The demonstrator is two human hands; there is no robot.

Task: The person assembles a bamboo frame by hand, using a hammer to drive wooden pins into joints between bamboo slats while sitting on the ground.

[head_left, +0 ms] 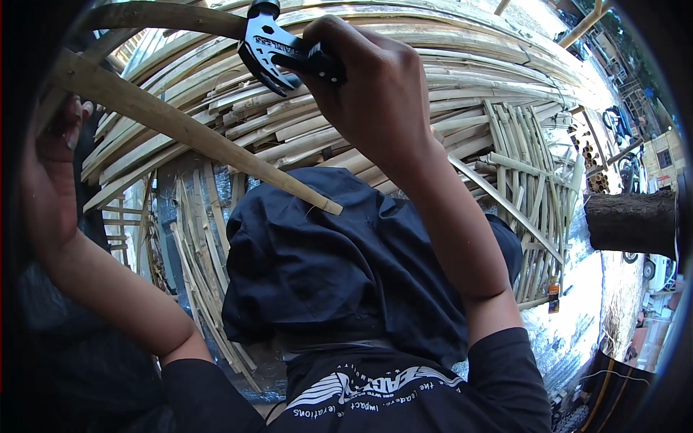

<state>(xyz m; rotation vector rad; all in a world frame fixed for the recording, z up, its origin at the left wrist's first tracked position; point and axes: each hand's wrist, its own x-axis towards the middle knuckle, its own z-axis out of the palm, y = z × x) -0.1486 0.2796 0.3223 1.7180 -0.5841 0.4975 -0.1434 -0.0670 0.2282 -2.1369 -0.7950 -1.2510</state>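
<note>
In my right hand (pixel 379 90) is a small hammer multi-tool (pixel 268 49) with a claw and a dark handle, gripped in closed fingers. Its head touches or overlaps the end of a curved bamboo strip (pixel 170 16) at the upper left. A longer bamboo strip (pixel 191 131) slants down from the left toward my lap, its tip above my dark trousers (pixel 310 267). Near the left edge, my left hand (pixel 54 180) is raised with curled fingers around a bamboo piece where the strips cross. Shadow and the strips partly hide those fingers.
Many split bamboo lengths (pixel 462 72) lie piled in front of me. A lattice of bamboo sticks (pixel 530 166) stands to the right, near a small orange bottle (pixel 554 294). Farther right is a thick dark post (pixel 628 222). More sticks (pixel 198 245) lie at left.
</note>
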